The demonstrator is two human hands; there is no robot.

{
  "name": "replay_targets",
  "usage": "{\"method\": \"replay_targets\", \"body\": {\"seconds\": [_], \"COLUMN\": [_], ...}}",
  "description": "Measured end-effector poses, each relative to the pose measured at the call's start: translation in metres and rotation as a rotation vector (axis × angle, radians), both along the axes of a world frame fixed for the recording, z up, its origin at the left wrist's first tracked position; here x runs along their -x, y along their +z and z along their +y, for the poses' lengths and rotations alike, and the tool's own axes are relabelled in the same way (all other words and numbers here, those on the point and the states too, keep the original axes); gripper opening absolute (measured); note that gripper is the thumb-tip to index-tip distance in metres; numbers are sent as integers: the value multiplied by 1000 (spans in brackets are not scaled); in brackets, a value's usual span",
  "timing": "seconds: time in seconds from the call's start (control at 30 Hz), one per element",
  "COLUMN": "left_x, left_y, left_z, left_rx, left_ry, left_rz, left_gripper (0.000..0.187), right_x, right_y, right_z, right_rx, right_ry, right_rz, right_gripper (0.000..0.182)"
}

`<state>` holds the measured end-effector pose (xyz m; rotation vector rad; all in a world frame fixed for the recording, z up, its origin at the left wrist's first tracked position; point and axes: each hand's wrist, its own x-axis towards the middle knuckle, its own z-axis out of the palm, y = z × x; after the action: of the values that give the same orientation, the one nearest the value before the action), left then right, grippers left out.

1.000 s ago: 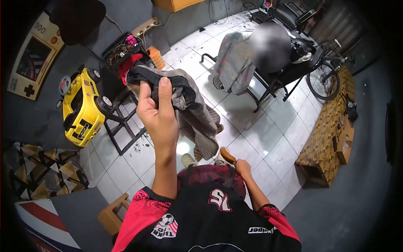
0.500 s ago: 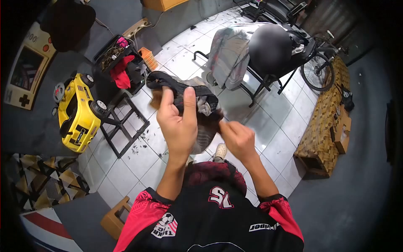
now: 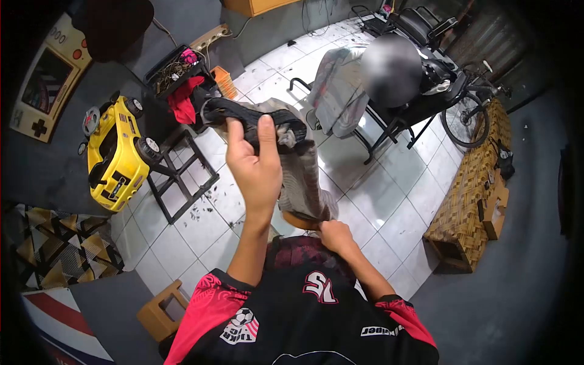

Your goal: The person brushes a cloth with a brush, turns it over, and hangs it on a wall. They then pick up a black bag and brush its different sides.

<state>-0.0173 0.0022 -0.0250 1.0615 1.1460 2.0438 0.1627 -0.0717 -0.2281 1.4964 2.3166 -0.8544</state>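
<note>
My left hand (image 3: 254,167) is raised in front of me, thumb and fingers closed on the black, thick-edged part of a grey cloth item (image 3: 301,176). Pale frayed-looking bits show at the right end of that black part. The grey fabric hangs down in folds to an orange-brown edge (image 3: 298,220) near my waist. At that lower end my right hand (image 3: 337,237) is closed in a fist, its fingertips turned away from view. What kind of item this is, I cannot tell.
On the left a yellow toy car (image 3: 118,152) stands near a black metal frame (image 3: 182,176). A person in grey (image 3: 340,88) sits ahead by a black bench. A woven bench (image 3: 459,225) lines the right wall, with a bicycle (image 3: 465,118) behind it. Dark scraps litter the tiles.
My right hand has moved down toward my waist, and the grey fabric now stretches lower with its orange-brown edge beside that hand. The left hand keeps its hold on the black part.
</note>
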Motion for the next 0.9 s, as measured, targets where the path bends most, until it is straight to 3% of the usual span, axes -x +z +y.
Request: {"method": "replay_targets", "body": {"seconds": [0.07, 0.13, 0.23, 0.3, 0.4, 0.53, 0.6, 0.73, 0.87, 0.9], "left_x": [-4, -10, -21, -19, -7, 19, 29, 27, 29, 32], "left_y": [-7, -10, -15, -13, 0, 19, 19, 17, 2, -4], "left_z": [4, -1, -7, -11, -16, -13, -11, -10, -2, -1], "left_rx": [30, 86, 78, 52, 41, -63, -95, -84, -39, -30], "left_ry": [-40, -66, -79, -58, -14, 44, 59, 24, 25, 28], "left_rz": [1, 36, 50, 27, -22, -42, -28, -38, -15, 2], "left_gripper": [40, 40, 37, 33, 23, 31, 34, 37, 40, 41], "right_x": [15, 25, 35, 36, 16, -42, -67, -89, -80, -65], "right_y": [71, 99, 103, 72, 2, -123, -159, -135, -50, -12], "right_z": [-2, 1, 18, 37, 53, 23, 5, -16, -7, -6], "right_rx": [-156, -441, -820, -1004, -911, -466, -248, -70, -124, -262], "right_ry": [89, 102, -33, -169, -257, -329, -297, 8, -68, -130], "right_rz": [225, 453, 711, 836, 732, 200, -12, -72, 419, 563], "right_gripper": [27, 25, 27, 31, 24, 22, 27, 28, 36, 37]}}
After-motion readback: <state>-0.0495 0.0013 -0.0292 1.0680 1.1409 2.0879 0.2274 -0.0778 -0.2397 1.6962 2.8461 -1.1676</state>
